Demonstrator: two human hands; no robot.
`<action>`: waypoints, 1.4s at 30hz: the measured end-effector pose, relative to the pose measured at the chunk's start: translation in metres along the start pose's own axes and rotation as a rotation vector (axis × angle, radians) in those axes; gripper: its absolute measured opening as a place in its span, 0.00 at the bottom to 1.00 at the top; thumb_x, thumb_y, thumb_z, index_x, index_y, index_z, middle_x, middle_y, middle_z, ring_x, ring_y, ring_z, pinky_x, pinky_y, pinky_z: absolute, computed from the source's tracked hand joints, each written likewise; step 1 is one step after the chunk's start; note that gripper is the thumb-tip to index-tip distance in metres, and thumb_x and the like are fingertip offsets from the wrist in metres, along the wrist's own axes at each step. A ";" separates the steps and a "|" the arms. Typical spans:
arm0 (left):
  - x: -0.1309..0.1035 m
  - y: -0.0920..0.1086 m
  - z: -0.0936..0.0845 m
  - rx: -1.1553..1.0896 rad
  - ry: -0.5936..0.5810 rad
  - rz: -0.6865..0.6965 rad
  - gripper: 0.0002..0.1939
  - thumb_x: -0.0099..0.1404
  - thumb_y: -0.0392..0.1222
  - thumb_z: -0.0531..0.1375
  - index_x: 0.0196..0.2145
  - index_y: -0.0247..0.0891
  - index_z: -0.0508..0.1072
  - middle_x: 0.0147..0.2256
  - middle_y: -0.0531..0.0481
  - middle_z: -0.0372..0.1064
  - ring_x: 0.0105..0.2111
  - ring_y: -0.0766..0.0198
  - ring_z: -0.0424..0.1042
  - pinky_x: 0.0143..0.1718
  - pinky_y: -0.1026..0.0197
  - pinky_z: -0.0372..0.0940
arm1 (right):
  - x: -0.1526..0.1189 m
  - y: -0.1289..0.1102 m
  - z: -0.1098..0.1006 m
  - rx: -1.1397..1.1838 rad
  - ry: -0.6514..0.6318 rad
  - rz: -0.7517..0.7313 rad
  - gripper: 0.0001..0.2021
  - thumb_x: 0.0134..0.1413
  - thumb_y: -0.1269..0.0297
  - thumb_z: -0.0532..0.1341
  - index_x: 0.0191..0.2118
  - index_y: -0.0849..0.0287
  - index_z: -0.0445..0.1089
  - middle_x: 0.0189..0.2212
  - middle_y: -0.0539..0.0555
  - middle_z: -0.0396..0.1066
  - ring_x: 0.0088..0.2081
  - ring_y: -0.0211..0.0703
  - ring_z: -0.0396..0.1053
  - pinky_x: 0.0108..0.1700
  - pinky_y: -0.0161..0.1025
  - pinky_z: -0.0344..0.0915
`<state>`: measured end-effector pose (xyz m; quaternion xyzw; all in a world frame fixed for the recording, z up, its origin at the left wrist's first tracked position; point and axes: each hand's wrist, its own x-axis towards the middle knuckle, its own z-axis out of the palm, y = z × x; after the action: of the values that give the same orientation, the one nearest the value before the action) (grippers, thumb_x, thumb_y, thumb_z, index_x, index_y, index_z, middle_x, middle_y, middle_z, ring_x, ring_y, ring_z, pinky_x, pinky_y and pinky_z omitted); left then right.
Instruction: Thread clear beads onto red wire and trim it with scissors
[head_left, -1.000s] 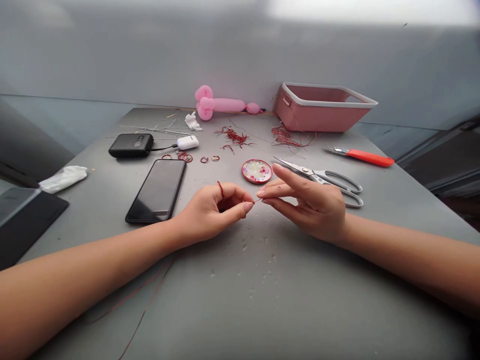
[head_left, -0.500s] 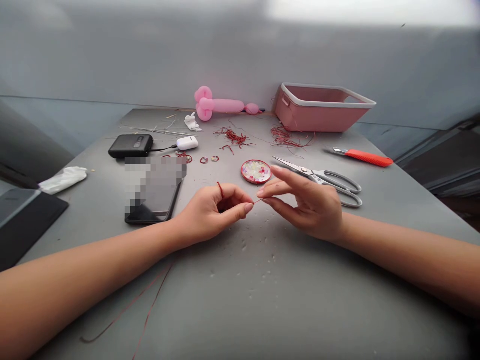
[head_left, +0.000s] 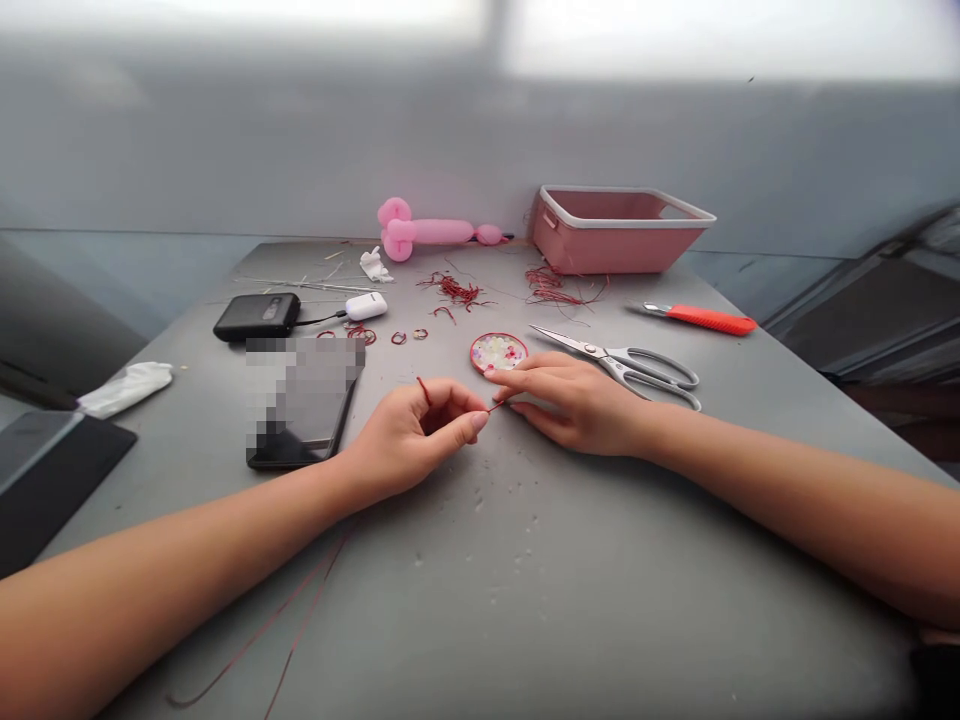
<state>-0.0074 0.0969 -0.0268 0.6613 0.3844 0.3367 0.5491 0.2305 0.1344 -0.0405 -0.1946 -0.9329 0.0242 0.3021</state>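
Observation:
My left hand [head_left: 424, 435] pinches a thin red cord [head_left: 493, 406] between thumb and index finger. A red cord loop encircles one of its fingers. The cord's short visible length runs to the fingertips of my right hand [head_left: 574, 400], which hold its other side, the index finger stretched forward over it. That index fingertip lies at the near rim of a small round red-edged dish [head_left: 499, 350] of pale and pink beads. Long cord strands [head_left: 300, 625] trail on the table below my left forearm. Scissors [head_left: 611, 362] lie just beyond my right hand.
A phone [head_left: 300, 420], black power bank [head_left: 257, 316] and white earbud case [head_left: 366, 306] lie left. Finished-looking cord rings [head_left: 399, 338], cut red cords [head_left: 457, 290], a pink balloon [head_left: 442, 232] and pink basket [head_left: 615, 245] are farther back. A red utility knife [head_left: 709, 318] lies right.
My right hand has lowered and flattened, its raised index finger coming down towards the bead dish. My left hand keeps its pinch on the cord. The whole view has shifted slightly.

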 end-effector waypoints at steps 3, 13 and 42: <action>-0.001 0.000 -0.001 -0.009 0.001 -0.011 0.09 0.62 0.44 0.63 0.35 0.34 0.72 0.27 0.55 0.67 0.27 0.70 0.65 0.31 0.66 0.62 | 0.002 0.002 -0.003 0.023 0.120 0.118 0.18 0.58 0.74 0.57 0.53 0.54 0.66 0.40 0.54 0.77 0.41 0.44 0.72 0.46 0.45 0.71; 0.002 -0.003 -0.001 0.007 -0.018 -0.005 0.10 0.63 0.44 0.62 0.37 0.35 0.72 0.28 0.54 0.68 0.29 0.69 0.66 0.33 0.65 0.62 | 0.007 0.037 -0.011 -0.082 0.052 0.451 0.10 0.58 0.58 0.61 0.41 0.57 0.75 0.40 0.58 0.72 0.46 0.52 0.69 0.52 0.52 0.65; 0.001 -0.004 0.000 0.054 -0.021 0.048 0.09 0.63 0.44 0.62 0.36 0.35 0.72 0.29 0.52 0.69 0.29 0.67 0.67 0.33 0.64 0.64 | 0.001 0.024 0.005 -0.198 0.025 0.363 0.21 0.59 0.51 0.59 0.52 0.58 0.70 0.51 0.61 0.70 0.53 0.55 0.62 0.59 0.55 0.59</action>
<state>-0.0074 0.0976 -0.0305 0.6883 0.3716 0.3323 0.5270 0.2351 0.1578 -0.0480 -0.3885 -0.8764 -0.0159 0.2840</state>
